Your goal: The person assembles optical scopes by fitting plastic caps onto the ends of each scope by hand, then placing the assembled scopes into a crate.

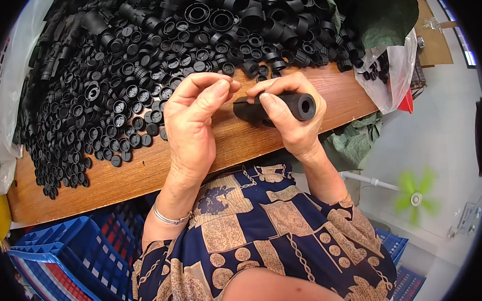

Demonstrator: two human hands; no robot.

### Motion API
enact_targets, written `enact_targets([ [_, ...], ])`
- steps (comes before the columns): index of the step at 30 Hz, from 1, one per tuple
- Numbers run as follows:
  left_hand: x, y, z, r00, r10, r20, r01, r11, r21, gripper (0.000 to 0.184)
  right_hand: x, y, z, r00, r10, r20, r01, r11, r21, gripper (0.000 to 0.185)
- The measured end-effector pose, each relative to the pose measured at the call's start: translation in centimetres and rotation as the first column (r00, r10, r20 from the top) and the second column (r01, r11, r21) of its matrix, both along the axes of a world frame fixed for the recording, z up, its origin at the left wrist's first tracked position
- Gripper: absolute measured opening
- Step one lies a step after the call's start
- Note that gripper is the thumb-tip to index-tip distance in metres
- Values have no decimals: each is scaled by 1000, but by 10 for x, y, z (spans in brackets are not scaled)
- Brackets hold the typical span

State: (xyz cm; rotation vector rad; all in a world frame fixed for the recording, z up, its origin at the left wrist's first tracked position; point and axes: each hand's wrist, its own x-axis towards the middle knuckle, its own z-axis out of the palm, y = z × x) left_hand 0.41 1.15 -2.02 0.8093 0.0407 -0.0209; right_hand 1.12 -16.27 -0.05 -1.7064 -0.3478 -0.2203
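My right hand (298, 113) is wrapped around a black tubular part (250, 112), held tilted above the table's front edge. Its round end with a hole in the middle faces up and to the right. Close to its left, my left hand (194, 120) is raised with thumb and fingertips pressed together. Whatever those fingertips pinch, if anything, is too small to make out. Behind both hands lies a large heap of small black round caps (136, 93) and rings on the wooden table (209, 157).
Larger black rings (222, 19) and tube pieces pile up at the back. A plastic bag (393, 74) with small black parts hangs at the right edge. Blue crates (68, 249) stand below the table at left. A green fan (415, 199) spins at right.
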Motion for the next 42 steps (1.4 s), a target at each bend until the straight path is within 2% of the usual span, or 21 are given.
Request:
enact_targets([
  [3, -1, 4, -2, 999, 41, 25, -43, 995, 95, 16, 1, -4, 8, 1000, 6, -3, -6, 997, 72, 4],
  [5, -2, 7, -4, 997, 71, 37, -74, 991, 109, 16, -1, -1, 18, 993, -17, 113, -9, 974, 226, 5],
  [7, -1, 8, -4, 995, 83, 48, -88, 989, 119, 16, 0, 1, 2, 944, -29, 327, 103, 972, -212, 6],
  [8, -1, 9, -4, 995, 80, 52, -85, 989, 121, 16, 0, 4, -18, 988, -42, 149, 37, 999, 39, 7],
  [15, -3, 8, -4, 994, 81, 67, -88, 990, 107, 15, 5, -3, 1, 1000, 14, -23, -9, 981, 192, 4],
  [16, -4, 10, -4, 994, 84, 65, -92, 988, 123, 15, 0, -2, 7, 1000, 12, -15, -7, 966, 259, 2],
  [17, -5, 11, -5, 995, 85, 60, -93, 986, 140, 14, -1, 0, 11, 996, 2, 86, -26, 959, 282, 2],
  [19, -3, 11, -6, 996, 77, 55, -84, 985, 150, 14, 4, 1, -4, 952, -3, 306, -31, 994, 104, 3],
  [20, -3, 10, -7, 996, 70, 47, -76, 987, 144, 14, 5, 3, -21, 978, 11, 208, -18, 999, 30, 5],
  [21, -3, 9, -7, 997, 65, 45, -70, 988, 135, 13, 5, 4, -16, 996, -3, 93, -5, 996, 88, 5],
  [23, -5, 7, -4, 998, 54, 29, -59, 976, 209, 13, 11, 5, -9, 999, 35, 7, -36, 993, 115, 7],
  [25, -6, 6, -1, 998, 43, 43, -53, 956, 287, 14, 19, -1, -11, 984, 139, -113, -101, 951, 293, 10],
  [27, -10, 3, 0, 997, 12, 81, -35, 958, 286, 22, 25, -7, -25, 934, 331, -133, -194, 785, 588, 26],
  [28, -11, 3, 1, 995, -16, 98, -21, 933, 360, 31, 27, -9, -26, 920, 379, -99, -242, 749, 617, 36],
  [29, -11, -2, -5, 993, -52, 103, 19, 954, 300, 46, 28, -10, -26, 904, 423, -64, -287, 709, 644, 47],
  [31, -12, -2, 2, 984, -172, 51, 132, 884, 449, 62, 29, -6, -23, 891, 452, -42, -295, 646, 704, 61],
  [32, -10, -2, 8, 965, -261, 11, 231, 873, 429, 70, 28, -5, -21, 884, 466, -29, -298, 611, 733, 68],
  [33, -12, -2, 9, 936, -339, -95, 351, 878, 325, 72, 27, -4, -16, 892, 451, -36, -298, 645, 703, 72],
  [36, -13, -3, 5, 920, -366, -141, 392, 880, 269, 69, 22, -5, 4, 921, 382, -76, -269, 763, 587, 83],
  [38, -12, 4, 0, 877, -422, -231, 470, 855, 221, 64, 19, -7, 9, 924, 367, -108, -257, 804, 536, 81],
  [42, -17, -3, 9, 941, -306, -142, 338, 863, 375, 50, 13, -8, 11, 940, 326, -98, -259, 871, 418, 65],
])
